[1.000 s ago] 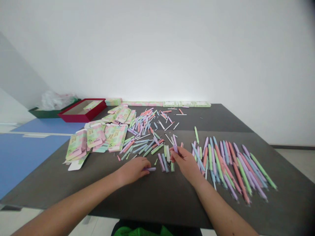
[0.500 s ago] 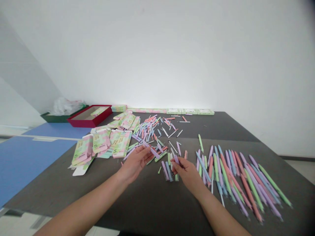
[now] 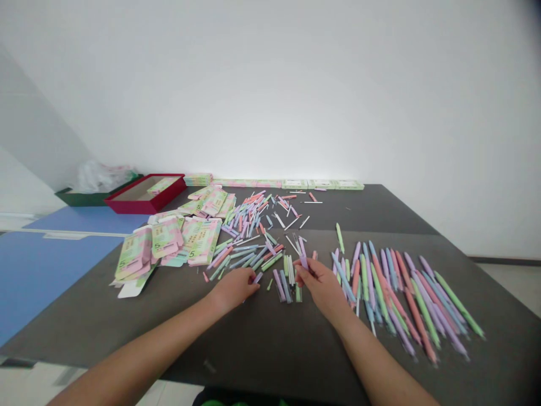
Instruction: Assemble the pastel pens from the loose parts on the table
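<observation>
Clock centre is taken as the gap between the two hands. A short purple pen piece [image 3: 257, 278] is pinched in the left hand [image 3: 235, 288], just off 9 o'clock and mostly hidden by fingers. A purple pen barrel [image 3: 303, 255] is gripped near its lower end by the right hand [image 3: 320, 286], toward 2, pointing up, probably so the top end is left free. Between them, loose pen parts [image 3: 279, 285] are laid side by side, likely for easy grabbing. The bigger pile of mixed pen parts [image 3: 246, 216] is dumped around 11.

Long pastel pens [image 3: 416, 304] are fanned out at 3, roughly lined up, seemingly so they're kept apart from the loose bits. Printed cartons [image 3: 205, 239] are heaped at 10, with the red tray [image 3: 133, 207] beyond; more boxes [image 3: 323, 184] are lined against the wall near 12.

As for writing, a big "5" can be read on several cartons. The smaller print's too blurry, and no brand can be made out.
</observation>
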### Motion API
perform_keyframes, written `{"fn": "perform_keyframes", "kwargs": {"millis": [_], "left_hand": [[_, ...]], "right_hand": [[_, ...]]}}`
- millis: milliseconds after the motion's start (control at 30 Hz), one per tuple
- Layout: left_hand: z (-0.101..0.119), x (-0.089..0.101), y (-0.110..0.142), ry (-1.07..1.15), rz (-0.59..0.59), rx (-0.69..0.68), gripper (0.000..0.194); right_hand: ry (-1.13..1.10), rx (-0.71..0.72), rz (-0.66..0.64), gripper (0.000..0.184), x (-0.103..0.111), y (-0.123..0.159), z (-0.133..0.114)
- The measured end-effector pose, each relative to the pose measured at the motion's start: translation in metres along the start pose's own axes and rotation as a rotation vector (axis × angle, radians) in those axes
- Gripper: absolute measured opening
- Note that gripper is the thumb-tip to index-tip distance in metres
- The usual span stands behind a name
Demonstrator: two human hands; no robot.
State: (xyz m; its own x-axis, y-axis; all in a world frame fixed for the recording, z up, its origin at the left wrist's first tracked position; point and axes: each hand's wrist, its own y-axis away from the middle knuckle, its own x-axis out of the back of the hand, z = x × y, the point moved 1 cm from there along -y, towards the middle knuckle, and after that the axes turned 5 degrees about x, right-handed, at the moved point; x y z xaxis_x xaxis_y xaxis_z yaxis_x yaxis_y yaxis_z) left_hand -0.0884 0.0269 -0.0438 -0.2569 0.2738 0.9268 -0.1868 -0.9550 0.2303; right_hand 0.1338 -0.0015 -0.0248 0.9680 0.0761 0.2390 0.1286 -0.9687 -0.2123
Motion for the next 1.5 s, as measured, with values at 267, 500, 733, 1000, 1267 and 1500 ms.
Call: {"fn": "perform_keyframes", "kwargs": {"millis": [267,500,733,1000,1267,1500], "left_hand": [[-0.003,0.045,0.042,0.03,0.221,-0.022,0.038],[-0.038,0.075,0.082,0.107,0.251,0.158,0.037],[-0.058,0.079,0.069,0.122,0.297,0.209,0.037],[-0.047,0.074,0.053,0.138,0.24,0.107,0.038],[-0.015,0.072,0.03,0.127,0.224,0.011,0.035],[0.012,0.07,0.003,0.056,0.197,-0.102,0.033]], "right_hand": [[0.037,-0.001,-0.005,0.025,0.003,0.002,-0.003],[0.052,0.015,-0.007,0.025,0.003,0.006,-0.012],[0.068,0.035,0.011,0.026,0.001,0.004,-0.007],[0.017,0.004,0.016,0.026,0.001,0.001,-0.001],[0.026,0.003,0.066,0.03,0.009,-0.003,0.002],[-0.006,0.022,0.122,0.03,0.017,-0.006,0.003]]}}
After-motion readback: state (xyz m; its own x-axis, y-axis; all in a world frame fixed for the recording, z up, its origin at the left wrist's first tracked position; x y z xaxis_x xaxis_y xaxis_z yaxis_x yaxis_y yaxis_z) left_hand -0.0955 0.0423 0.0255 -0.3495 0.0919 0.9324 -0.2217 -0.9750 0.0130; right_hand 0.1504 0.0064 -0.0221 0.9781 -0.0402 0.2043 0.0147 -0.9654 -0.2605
